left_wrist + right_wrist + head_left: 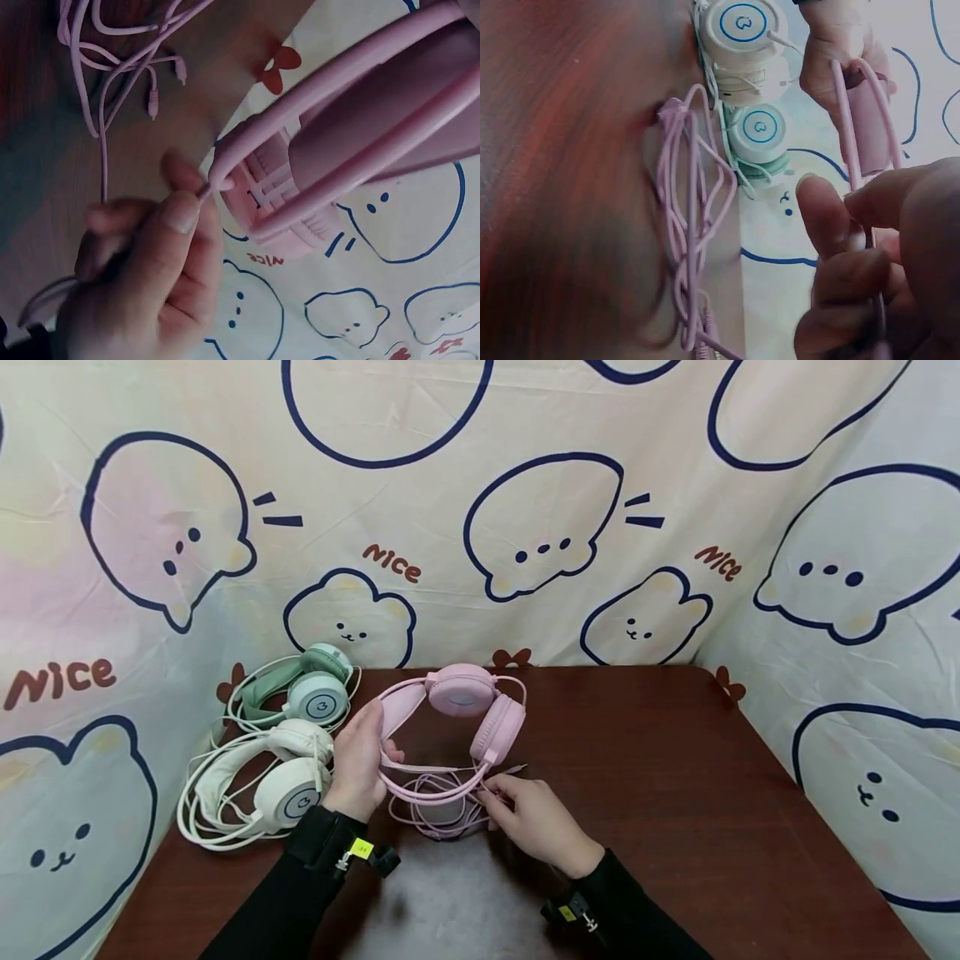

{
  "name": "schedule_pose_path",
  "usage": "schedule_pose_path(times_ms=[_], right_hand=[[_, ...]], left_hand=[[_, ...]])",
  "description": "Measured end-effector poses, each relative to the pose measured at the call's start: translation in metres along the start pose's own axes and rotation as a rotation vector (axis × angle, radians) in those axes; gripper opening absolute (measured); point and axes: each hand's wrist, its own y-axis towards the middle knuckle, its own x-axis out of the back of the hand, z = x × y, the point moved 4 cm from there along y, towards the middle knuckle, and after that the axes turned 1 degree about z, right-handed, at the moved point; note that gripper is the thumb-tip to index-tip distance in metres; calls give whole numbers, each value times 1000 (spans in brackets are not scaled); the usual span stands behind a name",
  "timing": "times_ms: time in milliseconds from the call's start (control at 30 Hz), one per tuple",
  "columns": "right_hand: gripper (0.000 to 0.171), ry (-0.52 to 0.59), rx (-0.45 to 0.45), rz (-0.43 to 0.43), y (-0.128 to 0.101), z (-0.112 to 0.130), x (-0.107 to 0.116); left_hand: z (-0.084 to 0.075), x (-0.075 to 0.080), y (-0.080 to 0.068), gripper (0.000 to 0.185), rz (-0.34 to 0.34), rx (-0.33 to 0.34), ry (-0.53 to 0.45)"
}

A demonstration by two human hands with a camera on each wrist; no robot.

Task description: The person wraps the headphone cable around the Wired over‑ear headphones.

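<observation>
Both hands work a pink headset near the tabletop's middle.

Nearest, the right hand pinches the pink cable between thumb and fingertips, its loose coils lying on the tabletop just ahead of the near edge. Beside it, the left hand curls round the band of the pink headphones, held upright. White headphones and green headphones lie at the far left corner.
</observation>
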Motion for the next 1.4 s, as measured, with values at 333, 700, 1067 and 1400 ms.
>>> schedule_pose_path(times_ms=[333, 700, 1067, 1400], right_hand=[[11, 183, -23, 167, -8, 13, 24], [13, 484, 135, 357, -26, 34, 66], [26, 210, 254, 74, -29, 56, 137], [25, -199, 304, -249, -20, 31, 165]], left_hand=[[-21, 10, -2, 46, -75, -252, 176], [-40, 9, -7, 44, -101, -421, 241], [-58, 7, -13, 40, -14, -430, 490], [-76, 4, -21, 41, 317, -245, 783]])
